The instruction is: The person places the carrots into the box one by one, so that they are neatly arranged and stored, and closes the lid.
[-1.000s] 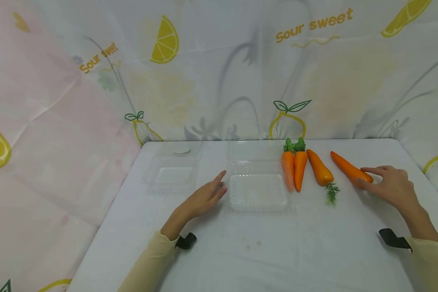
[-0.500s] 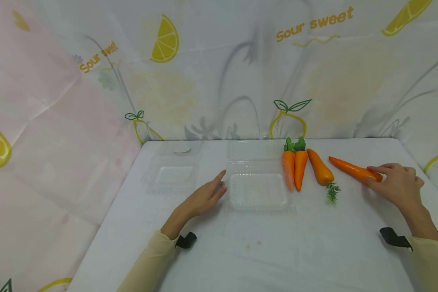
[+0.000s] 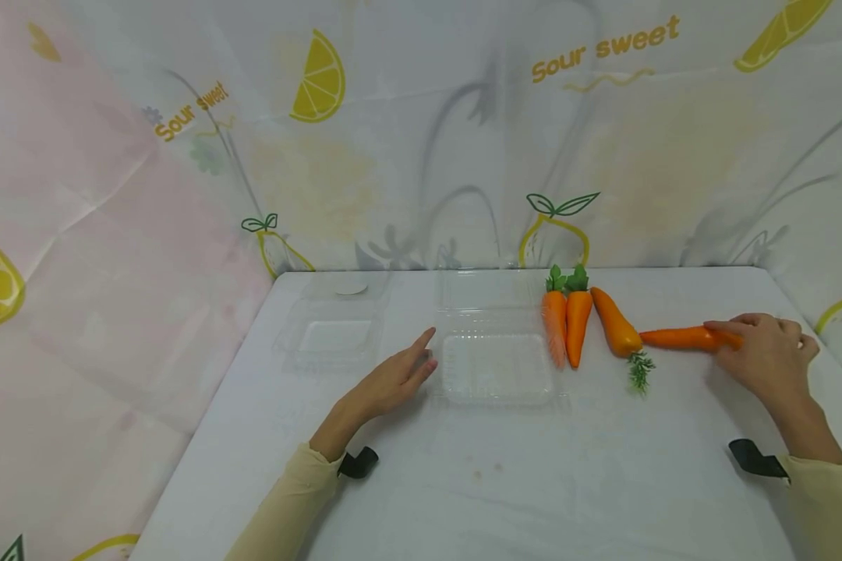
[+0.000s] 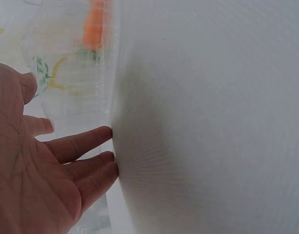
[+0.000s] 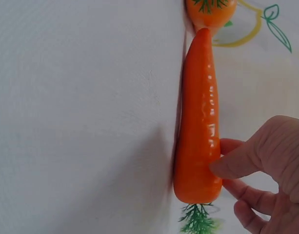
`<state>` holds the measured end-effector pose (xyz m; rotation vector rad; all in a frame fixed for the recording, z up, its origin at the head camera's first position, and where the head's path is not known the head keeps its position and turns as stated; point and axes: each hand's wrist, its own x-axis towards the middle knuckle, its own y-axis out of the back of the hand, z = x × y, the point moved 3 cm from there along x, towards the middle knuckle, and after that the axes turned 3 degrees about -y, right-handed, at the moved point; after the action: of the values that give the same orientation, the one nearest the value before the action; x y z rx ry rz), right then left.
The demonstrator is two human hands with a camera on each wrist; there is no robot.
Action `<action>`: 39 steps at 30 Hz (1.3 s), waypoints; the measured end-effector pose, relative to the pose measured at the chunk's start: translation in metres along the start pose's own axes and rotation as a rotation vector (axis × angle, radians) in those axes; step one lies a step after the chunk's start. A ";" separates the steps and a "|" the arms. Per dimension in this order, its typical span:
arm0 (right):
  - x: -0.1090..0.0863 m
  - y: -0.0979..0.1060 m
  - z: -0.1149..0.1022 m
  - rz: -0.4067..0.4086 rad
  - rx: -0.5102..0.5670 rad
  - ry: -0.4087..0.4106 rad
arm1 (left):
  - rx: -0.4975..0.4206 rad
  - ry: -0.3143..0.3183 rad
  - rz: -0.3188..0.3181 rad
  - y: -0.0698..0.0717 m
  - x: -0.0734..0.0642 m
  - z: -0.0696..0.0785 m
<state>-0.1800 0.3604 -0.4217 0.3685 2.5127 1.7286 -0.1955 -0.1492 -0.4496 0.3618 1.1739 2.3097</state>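
Observation:
Between thumb and fingers, my right hand (image 3: 768, 351) pinches the thick end of an orange carrot (image 3: 677, 338) lying nearly crosswise on the white table. Its thin tip points left, right at the thick end of another carrot (image 3: 613, 323). In the right wrist view, green leafy fronds (image 5: 198, 222) show past the held carrot's thick end. My left hand (image 3: 393, 382) rests with fingers extended near the left side of a clear plastic container (image 3: 497, 366), its lid folded open behind. In the left wrist view that hand (image 4: 37, 161) holds nothing, its fingertips down at the white surface.
Two leafy-topped carrots, one slim (image 3: 553, 315) and one smoother (image 3: 578, 323), lie side by side at the container's right edge. A smaller clear container (image 3: 333, 339) stands open on the left. A patterned cloth (image 3: 421, 140) hangs behind the table.
The carrot in my right hand has turned from a diagonal to nearly crosswise, its thin tip swinging toward me and against the neighbouring carrot. My left hand has stayed put.

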 end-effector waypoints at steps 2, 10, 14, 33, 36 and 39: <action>-0.001 0.000 0.001 0.026 0.017 0.024 | 0.000 0.001 0.002 0.000 0.000 0.000; -0.002 -0.002 0.007 0.062 0.088 0.039 | -0.009 -0.009 0.009 0.001 -0.001 0.000; -0.001 -0.002 0.010 0.046 0.099 0.054 | -0.011 -0.008 0.009 0.001 -0.002 0.001; -0.005 0.006 0.008 -0.117 0.059 -0.015 | -0.006 -0.014 0.012 0.001 -0.002 0.002; -0.004 0.007 0.007 -0.130 0.033 0.004 | -0.013 -0.012 0.011 0.001 -0.002 0.002; -0.003 0.008 0.007 -0.152 0.019 0.009 | -0.009 -0.012 0.010 0.001 -0.001 0.001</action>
<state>-0.1748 0.3687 -0.4169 0.1663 2.4924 1.6545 -0.1942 -0.1495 -0.4479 0.3792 1.1585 2.3172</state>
